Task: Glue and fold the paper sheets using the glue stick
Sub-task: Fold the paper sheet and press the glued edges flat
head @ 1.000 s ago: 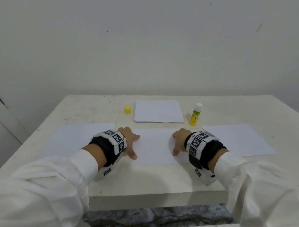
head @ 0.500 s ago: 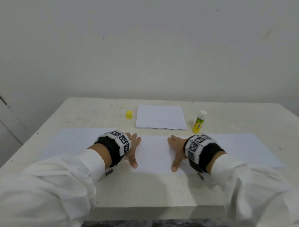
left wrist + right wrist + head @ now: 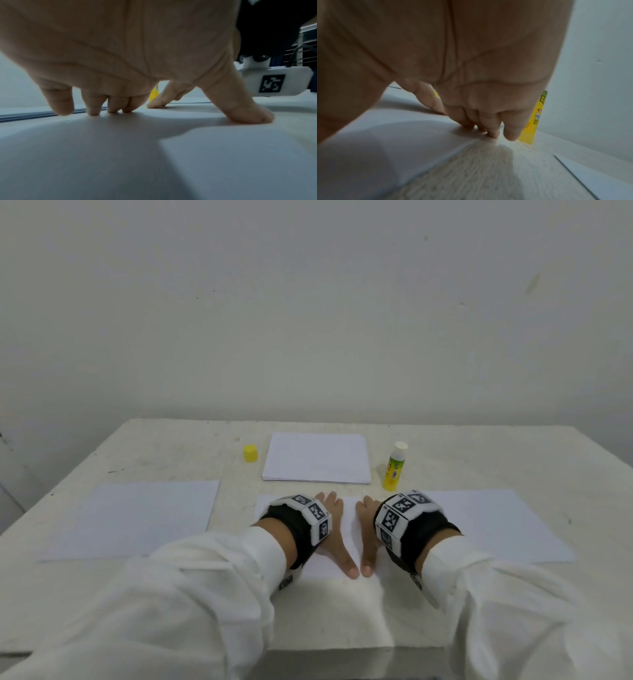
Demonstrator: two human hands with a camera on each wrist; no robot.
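I see both hands pressed flat on the white rectangular centre paper sheet [image 3: 349,529] at the near middle of the white table [image 3: 178,453]. The left hand [image 3: 334,529] lies with fingers spread and straight, fingertips [image 3: 93,111] and thumb bearing on the paper; it grips nothing. The right hand [image 3: 368,530] is likewise extended, its fingertips [image 3: 493,133] at the sheet's right edge, thumb down, holding nothing. The two thumbs nearly meet at the sheet's near edge.

The yellow glue stick with its white tip [image 3: 394,467] stands upright, long axis vertical, uncapped, just beyond the right wrist and just right of the white paper stack [image 3: 317,458]. Its small yellow cap [image 3: 250,453] sits apart on the stack's left. The centre sheet's long axis runs left to right, as far as the hands let me judge. A flat white left sheet [image 3: 137,518] and a flat white right sheet [image 3: 496,525] lie either side of it.

Against the frame half a second ago, both hands have drawn inward towards each other; the glue stick, cap and stack have not shifted.
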